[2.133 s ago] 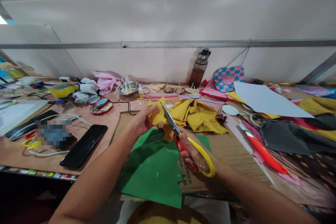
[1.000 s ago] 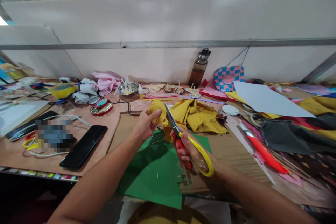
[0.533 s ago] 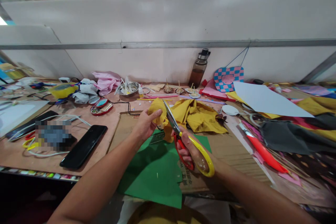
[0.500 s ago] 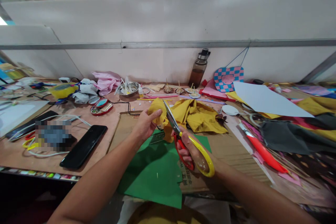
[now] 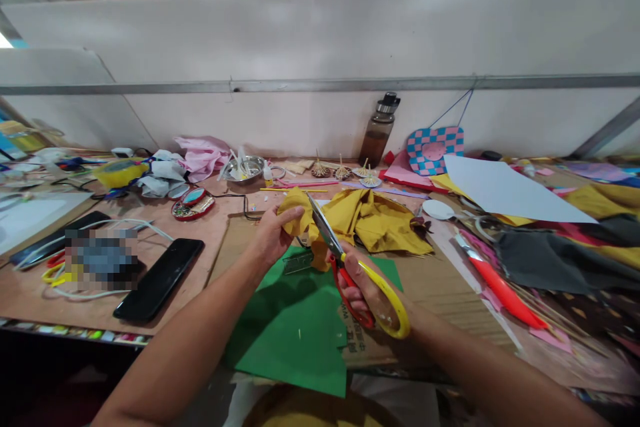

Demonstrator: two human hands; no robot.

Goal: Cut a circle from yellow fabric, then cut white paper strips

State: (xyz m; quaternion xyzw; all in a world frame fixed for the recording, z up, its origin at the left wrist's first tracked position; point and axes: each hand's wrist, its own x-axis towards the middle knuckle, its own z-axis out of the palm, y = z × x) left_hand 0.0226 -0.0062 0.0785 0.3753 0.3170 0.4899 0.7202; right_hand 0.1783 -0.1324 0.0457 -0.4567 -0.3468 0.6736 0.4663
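Between the thumb and fingers of my left hand (image 5: 275,230) is a piece of mustard-yellow fabric (image 5: 297,201). My right hand (image 5: 357,280) is closed around the handles of a pair of scissors (image 5: 326,227), one handle yellow and one red. The blades point up and left, right beside the held fabric; whether they touch it I cannot tell. A larger crumpled yellow cloth (image 5: 380,220) lies just behind and right of the scissors. Under my hands are a green sheet (image 5: 295,327) and a flat piece of cardboard (image 5: 450,300). A small clear object (image 5: 298,261) rests on the green sheet.
On the left lie a black phone (image 5: 160,280) and a white cable (image 5: 145,223). At the back stand a metal bowl (image 5: 245,177) and a dark bottle (image 5: 379,130). To the right are a red-handled tool (image 5: 505,287), white paper (image 5: 515,190) and grey fabric (image 5: 545,260).
My left hand has shifted slightly left with its fabric piece, away from the right hand. The scissors have stayed nearly in place.
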